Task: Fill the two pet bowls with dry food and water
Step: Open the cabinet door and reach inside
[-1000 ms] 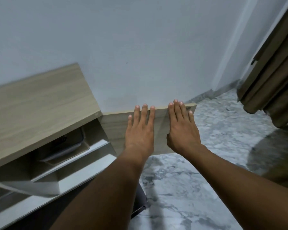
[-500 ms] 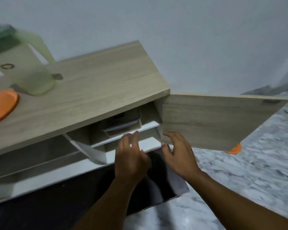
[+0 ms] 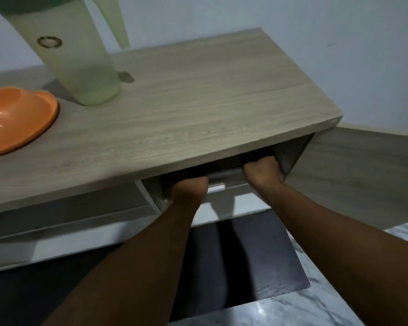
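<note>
1. Head view: an orange bowl (image 3: 17,118) sits at the left of the wooden cabinet top (image 3: 198,102), with a pale green pitcher (image 3: 80,62) standing upright just behind it.
2. Both hands reach into the open compartment under that top, the left hand (image 3: 189,187) and the right hand (image 3: 262,171) side by side and apart.
3. Their fingers are hidden beneath the top's front edge, so I cannot tell whether they are loose, curled or grasping something.
4. The cabinet door (image 3: 363,172) stands swung open at the right.
5. A dark mat (image 3: 245,267) lies on the marbled floor (image 3: 316,309) below the forearms.
</note>
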Available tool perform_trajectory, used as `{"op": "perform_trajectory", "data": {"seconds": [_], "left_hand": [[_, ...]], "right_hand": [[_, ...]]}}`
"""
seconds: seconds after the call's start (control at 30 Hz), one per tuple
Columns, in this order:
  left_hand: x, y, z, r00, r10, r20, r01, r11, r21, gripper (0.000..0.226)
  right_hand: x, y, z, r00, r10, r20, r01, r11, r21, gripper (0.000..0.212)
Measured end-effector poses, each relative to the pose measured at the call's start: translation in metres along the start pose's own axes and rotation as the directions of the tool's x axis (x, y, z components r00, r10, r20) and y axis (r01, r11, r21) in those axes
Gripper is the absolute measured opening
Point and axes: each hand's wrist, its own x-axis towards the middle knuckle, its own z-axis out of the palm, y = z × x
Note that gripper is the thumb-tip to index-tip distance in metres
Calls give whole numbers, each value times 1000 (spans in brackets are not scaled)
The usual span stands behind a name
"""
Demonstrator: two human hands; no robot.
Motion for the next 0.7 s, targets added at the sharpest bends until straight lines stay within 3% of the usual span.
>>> {"op": "perform_trajectory", "data": {"seconds": [0.07,0.17,0.23,0.4,0.5,0.7], "left_hand": [[-14,2,-3,994,-100,49,99,995,14,39],[-42,-7,-2,973,19,-232,-38,996,-77,53],[-60,-12,-1,944,25,-329,-80,984,-156,44],[-127,-22,-24,943,87,-322,-136,981,-135,40],[-177,-31,-51,952,89,-292,-134,981,-139,39],[-283,-38,-151,953,41,-301,-108,971,-211,29]], "right_hand": [[-3,4,0,999,-20,-35,21,1000,16,14],[-18,14,-7,991,-118,-57,118,993,12,22],[-32,19,-13,986,-162,-35,163,987,4,38],[-92,18,-44,981,-188,39,188,982,-3,28],[-138,9,-63,974,-199,105,204,979,-32,38],[-239,-51,-89,928,-278,250,289,957,-9,32]]}}
